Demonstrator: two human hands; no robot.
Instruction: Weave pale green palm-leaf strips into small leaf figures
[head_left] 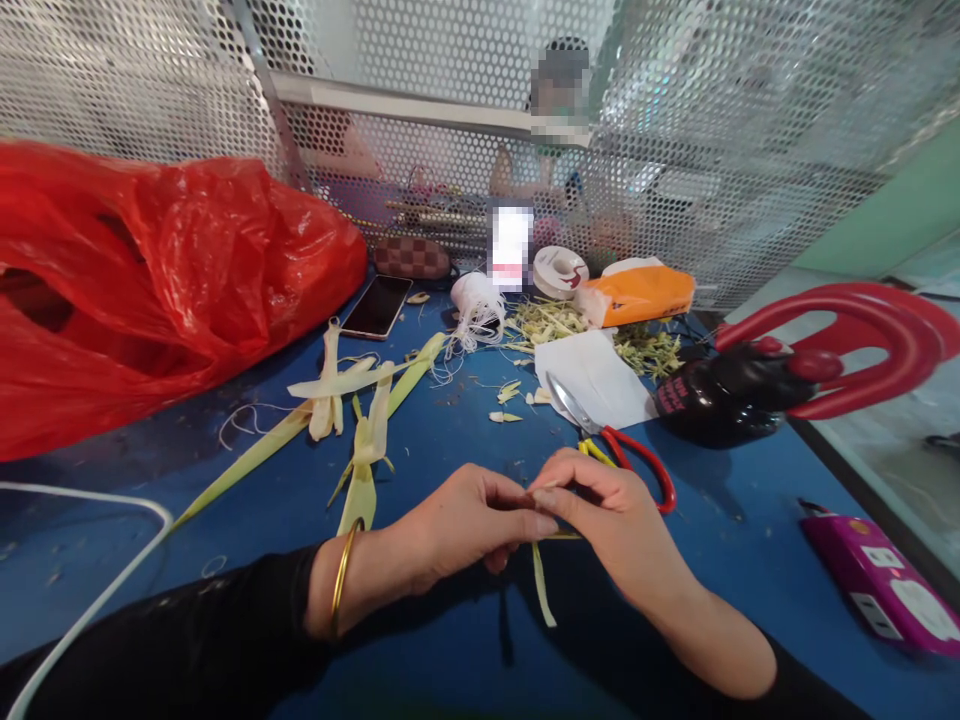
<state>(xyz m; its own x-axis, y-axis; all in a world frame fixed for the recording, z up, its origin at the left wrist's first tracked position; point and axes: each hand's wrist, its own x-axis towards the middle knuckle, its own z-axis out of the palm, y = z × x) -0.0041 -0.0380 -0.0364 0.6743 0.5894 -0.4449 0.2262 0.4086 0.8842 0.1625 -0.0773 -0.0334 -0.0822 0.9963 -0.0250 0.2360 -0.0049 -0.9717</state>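
My left hand (476,515) and my right hand (600,505) meet over the front middle of the blue table, fingertips pinched together. Between them is a narrow pale-green leaf strip (541,585), its end hanging down below the fingers. Most of what they grip is hidden behind the fingers. Just beyond my right hand lie scissors (637,460) with red handles, blades on a white paper. To the left of my hands rest figures folded from pale husk-like leaves, one (326,390) farther away and another (367,440) nearer my left wrist.
A red plastic bag (172,290) fills the left. At the back are a phone (377,306), white string (480,305), a tape roll (560,270), an orange tissue pack (645,292) and dried plant bits (547,322). On the right are a black bottle (720,395) and a purple power strip (877,580).
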